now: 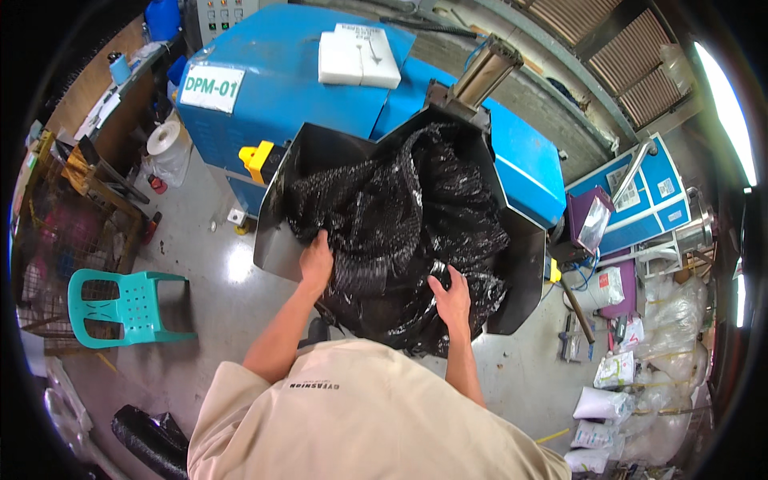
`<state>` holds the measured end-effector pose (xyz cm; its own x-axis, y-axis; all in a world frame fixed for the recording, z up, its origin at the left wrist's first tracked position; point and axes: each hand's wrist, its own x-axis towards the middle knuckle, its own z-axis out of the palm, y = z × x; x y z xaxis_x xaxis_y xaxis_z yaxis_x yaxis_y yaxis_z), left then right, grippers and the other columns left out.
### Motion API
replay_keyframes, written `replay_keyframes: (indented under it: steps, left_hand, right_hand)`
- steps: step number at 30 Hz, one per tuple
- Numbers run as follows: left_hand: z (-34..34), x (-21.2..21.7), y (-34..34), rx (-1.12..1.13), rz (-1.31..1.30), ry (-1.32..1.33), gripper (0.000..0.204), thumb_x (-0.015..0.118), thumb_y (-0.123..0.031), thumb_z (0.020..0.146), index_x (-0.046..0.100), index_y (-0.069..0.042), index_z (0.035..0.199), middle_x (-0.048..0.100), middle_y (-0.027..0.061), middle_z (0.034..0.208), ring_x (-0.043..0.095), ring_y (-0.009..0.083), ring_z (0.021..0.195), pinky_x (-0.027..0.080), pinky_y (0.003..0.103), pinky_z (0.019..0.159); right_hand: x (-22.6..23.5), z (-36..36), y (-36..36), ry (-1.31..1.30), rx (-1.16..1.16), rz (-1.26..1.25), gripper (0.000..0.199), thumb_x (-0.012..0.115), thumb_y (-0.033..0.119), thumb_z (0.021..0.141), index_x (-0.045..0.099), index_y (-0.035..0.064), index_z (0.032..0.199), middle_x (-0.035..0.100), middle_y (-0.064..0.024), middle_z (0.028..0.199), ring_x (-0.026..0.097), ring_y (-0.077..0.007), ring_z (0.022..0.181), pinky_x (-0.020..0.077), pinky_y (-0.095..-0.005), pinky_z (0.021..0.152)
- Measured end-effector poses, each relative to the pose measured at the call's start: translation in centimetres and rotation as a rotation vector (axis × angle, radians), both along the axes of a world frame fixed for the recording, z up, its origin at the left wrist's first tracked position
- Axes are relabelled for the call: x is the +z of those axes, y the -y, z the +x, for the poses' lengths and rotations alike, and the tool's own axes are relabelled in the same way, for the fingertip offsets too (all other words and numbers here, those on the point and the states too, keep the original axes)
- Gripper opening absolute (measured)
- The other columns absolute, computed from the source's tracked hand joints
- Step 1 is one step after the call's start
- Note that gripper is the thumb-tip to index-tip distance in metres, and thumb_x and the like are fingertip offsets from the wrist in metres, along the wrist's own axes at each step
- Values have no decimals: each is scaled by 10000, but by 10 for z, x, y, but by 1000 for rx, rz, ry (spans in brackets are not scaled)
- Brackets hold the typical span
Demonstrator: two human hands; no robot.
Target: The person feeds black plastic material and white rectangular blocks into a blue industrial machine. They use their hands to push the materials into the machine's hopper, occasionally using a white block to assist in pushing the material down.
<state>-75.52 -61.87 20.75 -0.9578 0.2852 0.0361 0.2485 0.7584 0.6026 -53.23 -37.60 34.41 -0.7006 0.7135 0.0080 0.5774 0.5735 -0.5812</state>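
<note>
A big heap of crumpled black plastic film (400, 216) fills the dark metal hopper (276, 232) of a blue machine (280, 80). My left hand (317, 262) is pressed into the left side of the heap, fingers gripping the film. My right hand (453, 298) holds a bunched fold of the same film at the heap's lower right. Both forearms reach up from my beige shirt at the bottom edge. Part of the film hangs down over the hopper's front lip between my arms.
A teal plastic chair (120, 304) stands on the concrete floor at left, beside a wire cage (56, 216). White foam blocks (358, 56) lie on the machine top. Several white bags (608, 400) and clear plastic lie at right. A black roll (148, 436) lies at lower left.
</note>
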Motion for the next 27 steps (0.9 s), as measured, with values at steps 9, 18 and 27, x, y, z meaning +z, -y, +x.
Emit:
replay_keyframes:
  steps: [9,18,27]
  left_hand:
    - [-32,108,-22,-114,514,174,441,695,-146,856,603,-4,1263,705,305,1081,672,481,1053,540,518,908]
    - [17,162,-55,-359,678,-5,625,768,-158,862,511,-29,1418,644,259,1298,626,456,1172,511,487,988]
    - [110,5,127,243,1017,845,421,739,-391,984,699,-13,1164,719,57,942,666,158,845,552,311,814]
  right_hand:
    - [18,-24,97,114,288,410,1045,867,537,761,442,-66,1501,400,-330,1556,415,-496,1417,267,-592,1206]
    - [-16,-107,103,56,418,163,294,585,246,1001,646,69,1228,737,-195,1058,707,-440,918,551,-524,757]
    - [-85,-13,-28,-113,429,-140,588,638,239,990,481,35,1519,570,-172,1488,531,-379,1364,398,-480,1192]
